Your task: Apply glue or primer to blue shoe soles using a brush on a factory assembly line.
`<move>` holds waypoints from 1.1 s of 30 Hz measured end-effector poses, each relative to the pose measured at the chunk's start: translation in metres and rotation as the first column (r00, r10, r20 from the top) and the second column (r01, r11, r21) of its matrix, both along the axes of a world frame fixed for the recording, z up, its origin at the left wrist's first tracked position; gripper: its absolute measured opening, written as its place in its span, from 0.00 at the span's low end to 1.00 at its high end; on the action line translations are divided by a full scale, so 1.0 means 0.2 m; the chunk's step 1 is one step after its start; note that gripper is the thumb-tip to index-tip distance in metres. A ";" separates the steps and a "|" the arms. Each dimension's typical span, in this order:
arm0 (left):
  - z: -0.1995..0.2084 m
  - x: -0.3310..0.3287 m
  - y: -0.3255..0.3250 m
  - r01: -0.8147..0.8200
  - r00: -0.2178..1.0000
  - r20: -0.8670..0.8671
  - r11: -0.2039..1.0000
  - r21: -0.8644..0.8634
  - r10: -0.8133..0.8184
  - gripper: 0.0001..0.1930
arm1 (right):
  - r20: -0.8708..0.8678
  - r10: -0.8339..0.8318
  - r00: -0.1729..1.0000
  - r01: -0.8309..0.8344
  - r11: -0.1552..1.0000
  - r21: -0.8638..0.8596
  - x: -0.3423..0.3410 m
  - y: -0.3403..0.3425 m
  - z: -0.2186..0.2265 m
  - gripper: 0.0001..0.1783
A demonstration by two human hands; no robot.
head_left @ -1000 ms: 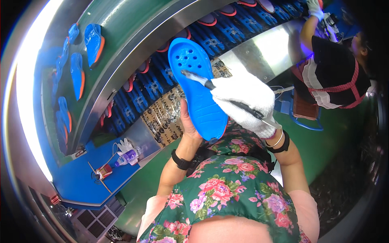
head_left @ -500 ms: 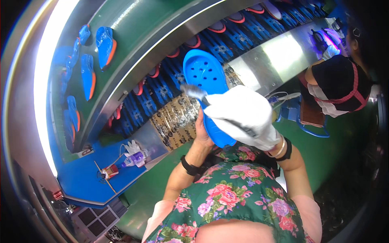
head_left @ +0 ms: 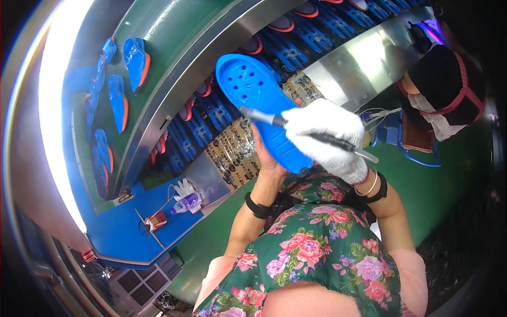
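A blue shoe sole (head_left: 280,140), with several round holes toward its far end, is held in front of my body above the bench. My bare left hand (head_left: 268,156) grips it from below and at the left edge, with a fingertip showing at the far right edge. My right hand (head_left: 326,132), in a white knitted glove, is closed around a dark-handled brush (head_left: 269,117). The brush lies across the upper face of the sole, its pale bristle end by the left edge, just below the holes. Whether the bristles touch the sole I cannot tell.
Beyond a metal rail (head_left: 190,79), blue soles with orange edges (head_left: 136,63) lie on a green belt. Dark racks (head_left: 290,50) carry more shoe parts. A taped cardboard piece (head_left: 232,150) covers the bench. At left a bottle (head_left: 187,202) lies on a blue table; a co-worker (head_left: 441,87) sits at right.
The sole has shifted a little to the left with my left hand. My right hand has turned, so more of the brush handle shows, and the brush has sharpened from a blur.
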State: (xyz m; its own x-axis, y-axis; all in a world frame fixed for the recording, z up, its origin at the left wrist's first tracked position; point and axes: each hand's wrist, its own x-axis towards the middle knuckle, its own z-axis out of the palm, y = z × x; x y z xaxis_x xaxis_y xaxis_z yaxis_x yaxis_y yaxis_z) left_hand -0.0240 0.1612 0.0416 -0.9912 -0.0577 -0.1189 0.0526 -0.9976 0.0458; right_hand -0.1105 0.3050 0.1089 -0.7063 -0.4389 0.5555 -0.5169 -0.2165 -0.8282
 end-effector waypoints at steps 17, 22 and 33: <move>0.05 -0.05 -0.07 -0.056 0.994 0.087 0.997 -0.053 0.061 0.49 | -0.273 0.005 0.962 0.026 0.994 0.110 0.10 0.00 -0.05 0.18; 0.08 -0.07 -0.08 0.016 0.998 -0.056 0.996 0.085 -0.011 0.51 | -0.110 0.061 0.992 -0.057 0.998 0.034 0.04 0.02 -0.07 0.18; 0.09 -0.08 -0.12 0.054 0.996 0.068 0.997 -0.051 -0.050 0.55 | -0.026 0.104 0.994 -0.102 0.992 0.077 0.05 0.05 -0.10 0.14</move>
